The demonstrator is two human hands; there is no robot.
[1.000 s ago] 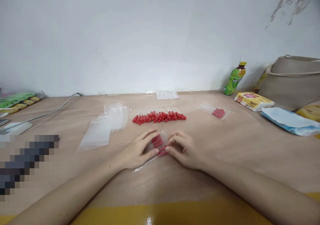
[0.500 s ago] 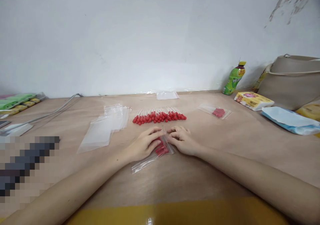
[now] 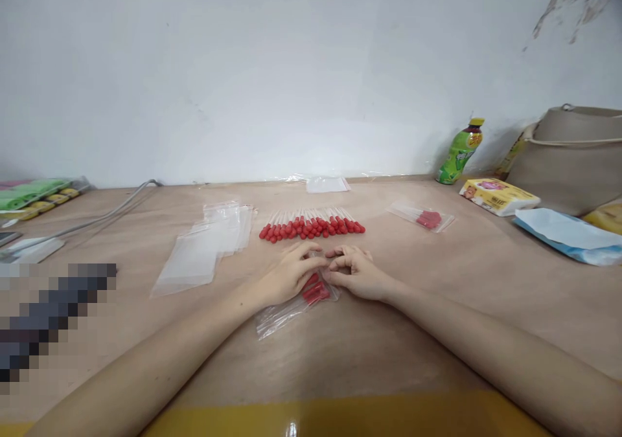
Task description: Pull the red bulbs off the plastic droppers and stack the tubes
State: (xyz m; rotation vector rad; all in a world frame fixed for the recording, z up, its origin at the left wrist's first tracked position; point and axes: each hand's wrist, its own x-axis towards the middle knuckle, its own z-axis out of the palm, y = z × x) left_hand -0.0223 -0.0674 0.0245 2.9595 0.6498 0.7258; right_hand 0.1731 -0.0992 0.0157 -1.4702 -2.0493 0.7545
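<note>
A clear zip bag (image 3: 276, 318) with red-tipped sticks (image 3: 316, 293) inside lies slanted on the brown table in front of me. My left hand (image 3: 289, 274) rests over its upper part, thumb and fingers pinching the plastic. My right hand (image 3: 357, 273) has its curled fingers closed on the bag's right edge, close to the left fingertips. Just beyond both hands is a row of red-tipped white sticks (image 3: 311, 225). Left of the row, flat clear bags (image 3: 192, 256) overlap in a fan. Another bag with red tips (image 3: 428, 219) lies to the right.
A green bottle (image 3: 459, 153), a yellow tissue pack (image 3: 498, 196), a blue-and-white packet (image 3: 568, 235) and a beige bag (image 3: 573, 165) stand or lie at the right. A grey cable (image 3: 102, 218) and green packages (image 3: 39, 195) are at the left. A white packet (image 3: 327, 184) lies near the wall.
My left thumb has shifted up and right toward the right fingertips, uncovering more of the bag's red contents. The whole view has shifted slightly.
</note>
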